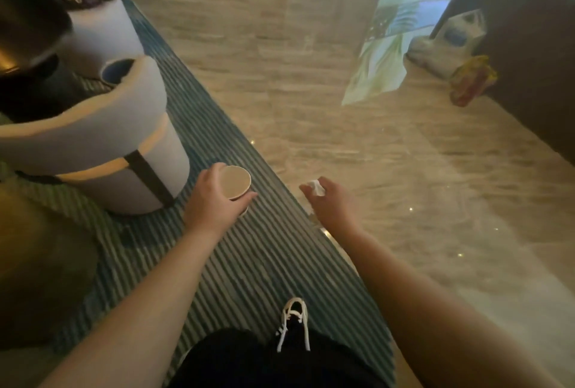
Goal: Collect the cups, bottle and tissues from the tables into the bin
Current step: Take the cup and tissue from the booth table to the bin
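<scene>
Hands reach out over a striped carpet (pixel 249 263): the left hand (pixel 214 201) wraps its fingers around an upright paper cup (pixel 234 181), and the right hand (pixel 329 204) pinches a crumpled white tissue (pixel 315 187) in closed fingers beside it.

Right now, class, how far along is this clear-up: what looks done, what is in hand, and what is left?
Done: two items are already picked up. In hand: the left hand grips a paper cup, and the right hand pinches a crumpled tissue, carried over the striped rug. Left: both still need binning; no bin, bottle or tabletop is clearly visible, so the remainder cannot be judged.
</scene>
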Tool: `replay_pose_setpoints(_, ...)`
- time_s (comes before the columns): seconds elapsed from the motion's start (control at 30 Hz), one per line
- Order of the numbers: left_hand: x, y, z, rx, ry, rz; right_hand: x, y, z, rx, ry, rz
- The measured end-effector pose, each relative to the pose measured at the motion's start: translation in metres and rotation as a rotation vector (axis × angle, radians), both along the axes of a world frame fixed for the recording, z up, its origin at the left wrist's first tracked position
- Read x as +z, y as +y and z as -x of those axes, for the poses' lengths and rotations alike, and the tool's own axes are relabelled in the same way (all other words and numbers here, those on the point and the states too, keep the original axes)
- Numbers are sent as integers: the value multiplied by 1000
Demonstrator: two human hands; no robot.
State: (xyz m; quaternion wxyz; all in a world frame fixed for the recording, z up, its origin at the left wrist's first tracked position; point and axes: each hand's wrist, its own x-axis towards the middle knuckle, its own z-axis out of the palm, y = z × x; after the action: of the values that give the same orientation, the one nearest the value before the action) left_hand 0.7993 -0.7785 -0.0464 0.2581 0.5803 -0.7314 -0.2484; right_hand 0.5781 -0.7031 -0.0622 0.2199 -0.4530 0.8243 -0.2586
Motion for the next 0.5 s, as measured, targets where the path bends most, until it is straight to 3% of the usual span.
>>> replay_pose_setpoints(0.23, -3, -134, 59, 125, 21, -11, 4, -164, 72, 67, 1, 25)
replay_pose_setpoints(0.5, -50, -338, 76, 304, 59, -7, -21, -397, 97, 277, 116, -33)
